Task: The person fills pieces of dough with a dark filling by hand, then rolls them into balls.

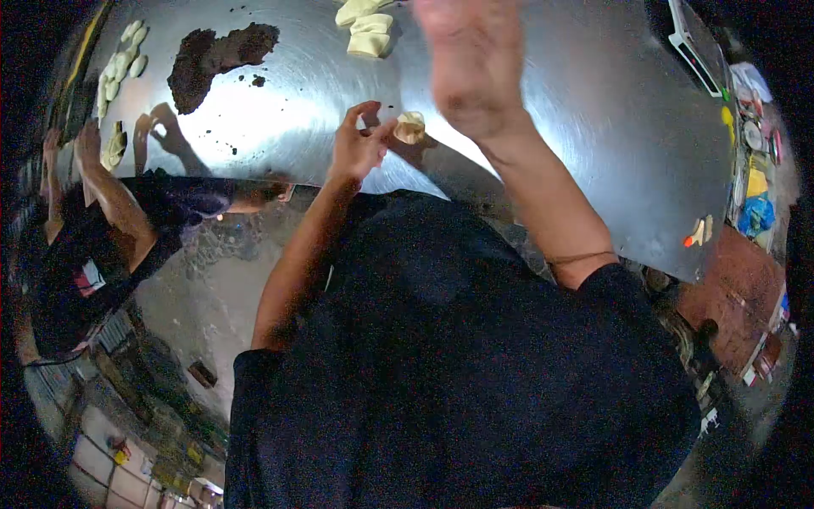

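On the shiny metal table (585, 127), a small round of pale dough with a brownish middle (410, 128) lies in front of me. Just left of it is my left hand (360, 151), its fingers apart and the tips right at the dough's edge. My right hand (471, 55) is raised high over the table, smeared by motion, with its fingers cut off by the top of the view. Beyond the round, folded strips of pale dough (369, 38) lie between the two hands at the far side.
A dark brown crumbly heap (199, 68) spreads at the back left, crumbs around it. Farther left are several small dough pieces (125, 64) and another person's arms (110, 191) at the table. A white-framed device (694, 55) stands at the back right; a small red-tipped item (699, 232) lies near the right edge.
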A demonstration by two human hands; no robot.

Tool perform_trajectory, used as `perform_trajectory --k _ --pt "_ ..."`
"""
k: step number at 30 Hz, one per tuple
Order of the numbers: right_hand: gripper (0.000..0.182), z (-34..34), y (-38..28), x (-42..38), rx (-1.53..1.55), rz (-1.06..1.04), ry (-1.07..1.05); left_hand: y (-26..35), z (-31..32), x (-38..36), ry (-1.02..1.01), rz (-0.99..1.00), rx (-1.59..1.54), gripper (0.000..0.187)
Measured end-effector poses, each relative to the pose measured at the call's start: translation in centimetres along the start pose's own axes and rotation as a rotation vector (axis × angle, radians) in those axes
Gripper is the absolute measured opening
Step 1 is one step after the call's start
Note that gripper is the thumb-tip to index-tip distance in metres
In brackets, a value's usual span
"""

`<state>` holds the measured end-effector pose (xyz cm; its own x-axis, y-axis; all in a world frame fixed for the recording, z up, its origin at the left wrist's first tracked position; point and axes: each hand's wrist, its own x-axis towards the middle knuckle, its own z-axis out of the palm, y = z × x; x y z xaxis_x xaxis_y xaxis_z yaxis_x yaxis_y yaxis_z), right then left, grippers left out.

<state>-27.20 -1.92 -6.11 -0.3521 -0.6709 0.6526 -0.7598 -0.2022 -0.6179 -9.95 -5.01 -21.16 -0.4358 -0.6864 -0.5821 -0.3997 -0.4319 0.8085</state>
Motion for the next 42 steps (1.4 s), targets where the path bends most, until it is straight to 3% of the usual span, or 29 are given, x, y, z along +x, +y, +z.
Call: perform_trajectory --k 1,2,4,6,8,9,10,11,12,13,14,16,17,18,19,21,23,24,25,27,29,30,31,32,34,36,37,40,42 --pt "0.043 2.3 0.4 -0.9 -0.085 0.012 -0.013 -1.1 -0.8 -0.3 0.053 0.154 -0.248 0.039" --pt "0.043 4.6 0.7 -1.8 -0.169 0.022 -0.027 -1.3 -1.9 -0.6 0.063 0.15 -0.245 0.039" --pt "0.052 11.0 5.7 -11.2 -0.455 -0.091 -0.337 -0.9 -4.2 -0.5 0.374 0.091 -0.305 0.029" --pt "0.042 11.4 4.1 -10.6 -0.332 0.018 -0.294 -1.4 -7.1 1.2 0.415 0.138 -0.299 0.024" --pt "0.04 11.7 5.7 -11.4 -0.229 0.064 -0.494 0.3 -7.7 2.3 0.486 0.207 -0.24 0.024" --pt "0.04 11.7 6.8 -11.8 0.012 0.377 -0.588 1.1 -8.0 4.2 0.43 0.264 -0.121 0.029" --pt "0.04 10.7 7.7 -10.9 0.161 0.54 -0.611 2.4 -8.1 7.2 0.374 0.337 -0.009 0.034" --pt "0.04 9.6 8.6 -10.0 0.297 0.709 -0.613 1.7 -8.1 11.5 0.441 0.579 0.356 0.037" --pt "0.039 7.4 7.8 -9.7 0.344 0.749 -0.57 3.0 -7.0 12.6 0.41 0.53 0.581 0.04" --pt "0.036 6.4 8.0 -11.5 0.15 0.468 -0.574 4.3 -5.9 13.8 0.373 0.496 0.806 0.043" --pt "0.033 5.2 8.2 -13.5 -0.04 0.193 -0.564 7.9 -3.2 12.5 0.22 0.193 0.867 0.045" --pt "0.034 2.1 6.6 -13.8 -0.053 0.091 -0.73 5.6 0.0 15.4 0.509 0.586 1.103 0.044" --pt "0.036 0.9 5.8 -12.9 -0.019 0.309 -0.935 5.4 0.8 15.9 0.537 0.599 1.095 0.044" --pt "0.039 0.0 5.2 -11.9 0.019 0.533 -1.135 5.0 1.4 15.3 0.492 0.616 0.725 0.047" --pt "0.039 -0.4 5.4 -11.1 0.024 0.508 -1.128 4.6 1.3 14.3 0.431 0.623 0.362 0.053" --pt "0.039 -1.0 5.8 -9.8 0.179 0.631 -1.222 3.0 -0.5 11.5 0.354 0.652 0.457 0.06" --pt "0.04 -0.2 5.7 -6.9 0.11 0.539 -1.21 3.5 -2.5 5.7 0.189 0.403 0.594 0.055" --pt "0.042 0.6 5.8 -5.5 0.035 0.478 -1.208 0.2 -4.0 5.5 0.178 0.581 0.675 0.047" --pt "0.041 2.7 6.6 -5.2 0.119 0.319 -1.055 -0.2 -5.0 3.6 0.141 0.492 0.751 0.037" --pt "0.035 5.9 2.0 -0.9 0.81 0.547 -0.645 -0.2 -5.1 0.2 0.26 0.502 0.884 0.034" --pt "0.029 5.2 -2.8 4.3 1.439 0.731 -0.497 -0.3 -5.7 -1.6 0.389 0.512 1.019 0.032" --pt "0.029 5.3 -3.0 4.6 1.452 0.719 -0.504 -0.8 -6.2 -2.0 0.406 0.688 1.045 0.03" --pt "0.028 5.4 -3.2 4.8 1.244 0.485 -0.485 -1.6 -6.5 -2.4 0.422 0.865 1.065 0.028" --pt "0.027 5.4 -3.4 5.0 1.028 0.252 -0.456 -2.9 -6.5 -2.4 0.44 0.868 1.066 0.028" --pt "0.023 4.1 -3.0 2.4 0.799 0.16 -0.443 -4.2 -6.3 -1.9 0.322 0.337 0.492 0.02" --pt "0.022 3.1 -2.5 0.2 0.551 0.258 -0.361 1.1 -4.5 -4.9 0.303 0.469 0.352 0.013" --pt "0.022 3.0 -2.8 0.0 0.547 0.253 -0.372 4.9 -2.7 -6.4 0.359 0.509 0.072 0.012" --pt "0.013 2.2 -3.4 -0.2 0.529 0.074 0.026 13.0 2.8 -9.3 0.33 0.776 -0.554 0.011" --pt "0.018 -1.3 -3.0 2.5 0.508 -0.075 0.19 16.0 4.2 -11.4 0.161 0.781 -0.482 0.013"
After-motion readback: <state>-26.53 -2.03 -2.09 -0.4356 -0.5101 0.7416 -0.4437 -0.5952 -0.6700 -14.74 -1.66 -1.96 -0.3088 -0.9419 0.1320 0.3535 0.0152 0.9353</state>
